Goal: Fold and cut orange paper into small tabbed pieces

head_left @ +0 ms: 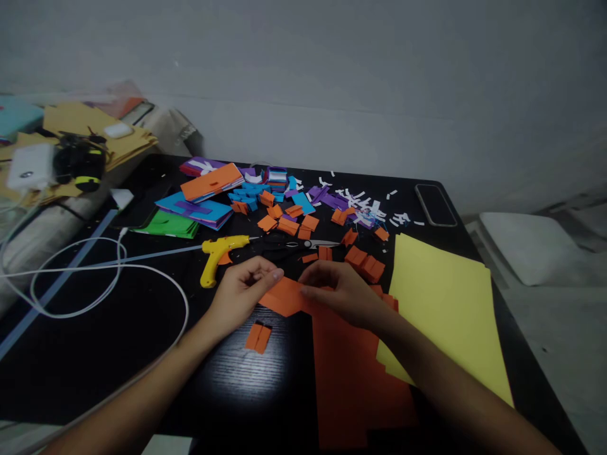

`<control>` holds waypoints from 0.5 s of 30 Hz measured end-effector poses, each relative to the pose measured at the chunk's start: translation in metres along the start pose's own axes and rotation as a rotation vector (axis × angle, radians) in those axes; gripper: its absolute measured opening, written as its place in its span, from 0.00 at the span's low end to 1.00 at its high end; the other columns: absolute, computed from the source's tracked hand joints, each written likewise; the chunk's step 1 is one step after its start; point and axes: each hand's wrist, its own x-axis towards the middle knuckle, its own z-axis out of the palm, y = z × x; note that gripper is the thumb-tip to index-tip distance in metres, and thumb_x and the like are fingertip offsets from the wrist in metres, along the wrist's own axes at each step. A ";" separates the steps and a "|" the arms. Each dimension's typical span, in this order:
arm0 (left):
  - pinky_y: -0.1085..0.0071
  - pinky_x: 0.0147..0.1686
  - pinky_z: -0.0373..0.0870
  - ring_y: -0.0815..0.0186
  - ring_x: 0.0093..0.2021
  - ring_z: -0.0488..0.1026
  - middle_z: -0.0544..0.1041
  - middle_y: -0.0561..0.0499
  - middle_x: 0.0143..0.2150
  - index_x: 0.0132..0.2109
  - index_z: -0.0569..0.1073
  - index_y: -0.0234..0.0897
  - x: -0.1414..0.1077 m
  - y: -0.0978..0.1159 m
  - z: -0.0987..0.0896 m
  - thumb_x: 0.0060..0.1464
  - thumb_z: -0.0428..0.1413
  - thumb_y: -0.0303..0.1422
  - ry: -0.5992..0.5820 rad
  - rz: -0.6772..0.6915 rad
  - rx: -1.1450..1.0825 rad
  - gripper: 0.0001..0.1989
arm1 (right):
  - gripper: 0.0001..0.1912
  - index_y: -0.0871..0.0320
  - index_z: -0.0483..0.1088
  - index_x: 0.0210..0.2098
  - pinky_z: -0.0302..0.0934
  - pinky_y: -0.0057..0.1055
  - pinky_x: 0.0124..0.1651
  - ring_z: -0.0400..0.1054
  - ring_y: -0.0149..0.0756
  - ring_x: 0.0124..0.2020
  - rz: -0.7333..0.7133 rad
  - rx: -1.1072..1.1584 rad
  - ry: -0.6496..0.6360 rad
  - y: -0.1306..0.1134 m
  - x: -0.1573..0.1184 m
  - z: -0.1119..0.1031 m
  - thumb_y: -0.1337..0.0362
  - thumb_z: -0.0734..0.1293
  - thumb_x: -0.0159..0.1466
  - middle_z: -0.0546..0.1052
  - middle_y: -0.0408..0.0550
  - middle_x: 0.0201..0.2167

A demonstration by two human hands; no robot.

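Between my two hands is an orange paper piece, raised a little above the black table. My left hand pinches its left end between thumb and fingers. At its right end my right hand grips it the same way, thumb toward me. Under my right hand and forearm lies a larger orange paper sheet. A small folded orange paper piece rests on the table just below my left hand. Beyond my hands sit black-handled scissors and a yellow glue gun.
Yellow paper sheets lie at the right, a phone behind them. Folded orange pieces, white paper scraps and coloured folded papers cover the back. A white cable loops across the left side.
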 end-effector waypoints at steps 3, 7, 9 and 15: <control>0.76 0.24 0.60 0.72 0.24 0.64 0.69 0.56 0.23 0.32 0.77 0.35 0.000 0.000 0.000 0.58 0.64 0.42 -0.037 -0.028 -0.042 0.14 | 0.09 0.58 0.79 0.41 0.66 0.33 0.40 0.75 0.37 0.36 -0.007 -0.006 -0.033 0.001 0.000 0.001 0.63 0.73 0.61 0.81 0.46 0.34; 0.76 0.26 0.62 0.71 0.25 0.66 0.72 0.55 0.25 0.32 0.76 0.35 -0.001 0.000 0.000 0.58 0.64 0.42 -0.093 -0.062 -0.085 0.15 | 0.06 0.57 0.79 0.36 0.66 0.33 0.40 0.73 0.36 0.35 -0.022 -0.027 -0.080 0.003 0.000 0.003 0.61 0.74 0.62 0.81 0.46 0.32; 0.75 0.26 0.62 0.71 0.25 0.66 0.72 0.55 0.25 0.32 0.76 0.35 0.000 0.000 0.000 0.59 0.64 0.43 -0.103 -0.067 -0.081 0.16 | 0.07 0.57 0.80 0.37 0.66 0.33 0.41 0.74 0.37 0.35 -0.018 -0.009 -0.071 0.004 0.000 0.004 0.61 0.75 0.60 0.81 0.45 0.32; 0.70 0.34 0.71 0.63 0.34 0.74 0.78 0.48 0.35 0.43 0.79 0.36 0.000 -0.005 -0.003 0.66 0.53 0.50 -0.047 -0.049 -0.194 0.21 | 0.13 0.56 0.79 0.41 0.68 0.34 0.40 0.75 0.37 0.33 0.027 0.156 0.056 0.010 0.001 0.008 0.60 0.77 0.57 0.80 0.44 0.30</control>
